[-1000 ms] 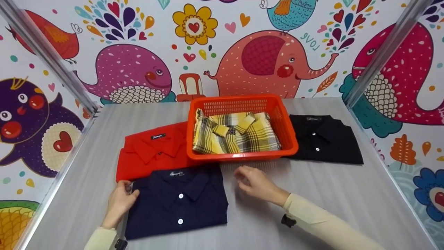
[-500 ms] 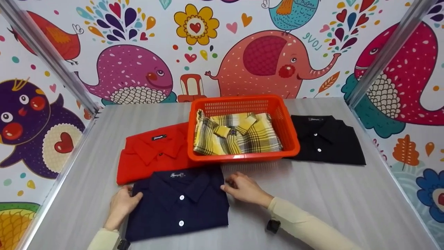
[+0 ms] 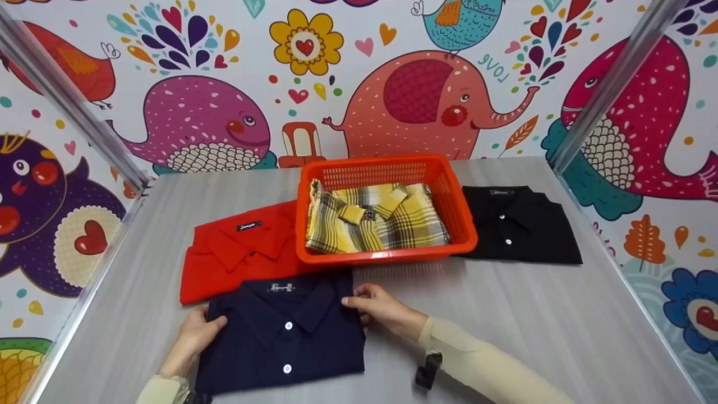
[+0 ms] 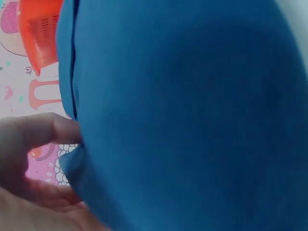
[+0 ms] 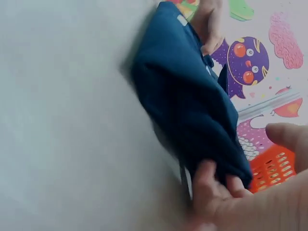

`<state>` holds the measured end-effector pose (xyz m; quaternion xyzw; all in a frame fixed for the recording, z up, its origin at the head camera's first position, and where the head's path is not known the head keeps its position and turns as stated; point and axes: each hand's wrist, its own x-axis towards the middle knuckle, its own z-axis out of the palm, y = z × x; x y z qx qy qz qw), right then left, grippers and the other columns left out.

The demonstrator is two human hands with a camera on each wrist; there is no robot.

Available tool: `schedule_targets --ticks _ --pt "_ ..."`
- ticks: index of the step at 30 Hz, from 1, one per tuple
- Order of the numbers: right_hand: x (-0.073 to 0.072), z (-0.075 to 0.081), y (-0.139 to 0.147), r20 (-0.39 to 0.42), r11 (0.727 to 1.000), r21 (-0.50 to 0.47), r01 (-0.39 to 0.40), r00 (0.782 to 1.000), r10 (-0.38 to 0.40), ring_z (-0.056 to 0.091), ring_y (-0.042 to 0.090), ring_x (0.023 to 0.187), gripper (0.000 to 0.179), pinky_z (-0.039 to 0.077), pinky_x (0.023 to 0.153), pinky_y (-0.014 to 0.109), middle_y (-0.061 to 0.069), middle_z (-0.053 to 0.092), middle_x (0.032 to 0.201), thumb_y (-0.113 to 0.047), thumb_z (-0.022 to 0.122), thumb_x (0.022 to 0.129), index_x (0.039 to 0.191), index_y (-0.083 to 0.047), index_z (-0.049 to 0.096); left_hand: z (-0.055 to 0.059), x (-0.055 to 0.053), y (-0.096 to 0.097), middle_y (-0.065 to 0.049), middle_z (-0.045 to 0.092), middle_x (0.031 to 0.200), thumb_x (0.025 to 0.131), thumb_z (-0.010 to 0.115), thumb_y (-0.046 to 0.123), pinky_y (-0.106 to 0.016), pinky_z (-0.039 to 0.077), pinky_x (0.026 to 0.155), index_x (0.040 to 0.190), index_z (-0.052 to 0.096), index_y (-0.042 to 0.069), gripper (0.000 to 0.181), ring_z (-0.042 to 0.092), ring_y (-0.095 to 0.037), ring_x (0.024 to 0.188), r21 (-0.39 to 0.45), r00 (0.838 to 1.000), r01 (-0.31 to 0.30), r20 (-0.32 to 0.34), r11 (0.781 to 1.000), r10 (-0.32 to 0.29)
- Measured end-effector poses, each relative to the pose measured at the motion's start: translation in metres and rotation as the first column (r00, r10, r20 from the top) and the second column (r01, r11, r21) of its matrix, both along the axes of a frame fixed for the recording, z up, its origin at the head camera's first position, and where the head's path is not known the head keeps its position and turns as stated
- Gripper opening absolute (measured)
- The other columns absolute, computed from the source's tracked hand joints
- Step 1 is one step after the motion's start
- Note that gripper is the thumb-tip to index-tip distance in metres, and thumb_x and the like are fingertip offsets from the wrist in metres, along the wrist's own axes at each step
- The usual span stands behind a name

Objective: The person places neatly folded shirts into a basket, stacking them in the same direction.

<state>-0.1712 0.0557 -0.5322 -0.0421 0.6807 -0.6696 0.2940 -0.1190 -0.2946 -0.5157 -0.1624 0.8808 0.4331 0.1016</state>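
A folded navy shirt with white buttons lies in front of the basket, its collar toward the back. My left hand grips its left edge, thumb on top. On the right edge my right hand holds the cloth, with the thumb above and the other fingers partly hidden. The left wrist view is mostly filled by the shirt's cloth, its edge between the fingers. In the right wrist view the shirt bends and stands up off the table between the two hands.
An orange basket holding a folded yellow plaid shirt stands behind. A folded red shirt lies at left, partly under the basket's edge. At right lies a folded black shirt. Patterned walls enclose the grey table.
My right hand has moved left from beside the basket's front to the navy shirt's right edge and taken hold of it. My left hand has slid slightly down along the left edge.
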Motion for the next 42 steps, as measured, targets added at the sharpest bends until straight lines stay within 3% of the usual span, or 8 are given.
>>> schedule_targets --ticks 3,12,19,22,24,29,36,42 --pt "0.002 0.001 0.0 0.054 0.999 -0.039 0.037 0.998 -0.035 0.055 0.012 0.069 0.037 0.046 0.06 0.026 0.004 0.058 0.084 -0.017 0.068 0.086 0.11 0.003 0.049 0.001 -0.001 0.004 -0.043 0.041 0.127 0.091 0.051 0.009 -0.053 0.039 0.094 0.129 0.034 -0.025 0.054 0.048 -0.05 0.111 0.093 1.0 0.011 0.027 0.996 -0.014" --pt "0.004 0.006 0.012 -0.076 0.997 0.069 0.032 0.997 -0.026 0.057 0.016 0.086 0.06 0.047 0.073 0.028 0.008 0.063 0.103 -0.009 0.074 0.077 0.127 0.014 0.049 0.01 -0.005 0.021 -0.032 0.048 0.127 0.081 0.049 0.002 -0.041 0.04 0.092 0.128 0.042 -0.022 0.053 0.049 -0.035 0.109 0.222 0.999 -0.007 0.041 0.975 -0.002" --pt "0.008 0.012 0.033 -0.103 0.999 0.042 -0.007 0.995 0.011 0.061 0.018 0.092 0.044 0.049 0.081 0.031 0.008 0.067 0.103 -0.004 0.072 0.077 0.118 0.007 0.059 0.017 -0.009 0.03 -0.033 0.043 0.132 0.078 0.049 0.0 -0.044 0.033 0.101 0.129 0.036 -0.021 0.057 0.04 -0.038 0.122 0.323 0.997 0.02 0.06 0.946 -0.042" --pt "0.01 0.017 0.041 -0.116 0.999 0.042 -0.009 0.993 0.013 0.061 0.018 0.093 0.045 0.049 0.082 0.031 0.008 0.066 0.104 -0.005 0.072 0.078 0.119 0.006 0.059 0.019 -0.01 0.031 -0.028 0.049 0.127 0.075 0.049 -0.002 -0.033 0.041 0.09 0.13 0.033 -0.022 0.06 0.05 -0.029 0.109 0.374 0.997 0.023 0.056 0.927 -0.047" --pt "0.011 0.021 0.045 -0.12 1.0 0.027 -0.009 0.993 0.012 0.061 0.02 0.095 0.047 0.049 0.084 0.032 0.009 0.066 0.106 -0.004 0.072 0.079 0.122 0.007 0.058 0.02 -0.01 0.031 -0.024 0.056 0.118 0.075 0.051 -0.003 -0.023 0.045 0.071 0.132 0.033 -0.02 0.063 0.056 -0.018 0.084 0.403 0.997 0.029 0.054 0.915 -0.055" --pt "0.013 0.031 0.053 -0.162 0.999 0.026 -0.022 0.986 0.026 0.059 0.022 0.102 0.055 0.047 0.088 0.035 0.012 0.063 0.114 -0.005 0.071 0.08 0.129 0.008 0.051 0.023 -0.012 0.031 -0.008 0.058 0.094 0.074 0.052 -0.006 -0.017 0.025 0.041 0.123 0.041 -0.014 0.051 0.031 -0.003 0.045 0.498 0.994 0.09 0.007 0.862 -0.108" --pt "0.012 0.039 0.07 -0.247 0.995 0.088 -0.043 0.967 0.064 0.057 0.024 0.106 0.057 0.045 0.091 0.035 0.013 0.061 0.119 -0.008 0.072 0.082 0.132 0.008 0.05 0.029 -0.014 0.035 -0.005 0.053 0.094 0.079 0.056 -0.004 -0.017 0.026 0.042 0.125 0.041 -0.009 0.048 0.028 -0.004 0.044 0.57 0.986 0.14 -0.006 0.809 -0.166" --pt "0.011 0.045 0.085 -0.313 0.99 0.136 -0.039 0.946 0.08 0.057 0.023 0.102 0.052 0.046 0.087 0.035 0.012 0.062 0.117 -0.009 0.072 0.084 0.13 0.006 0.053 0.03 -0.017 0.041 -0.006 0.056 0.101 0.081 0.056 -0.005 -0.019 0.044 0.059 0.132 0.04 -0.008 0.053 0.055 -0.012 0.074 0.633 0.98 0.169 -0.029 0.755 -0.195"
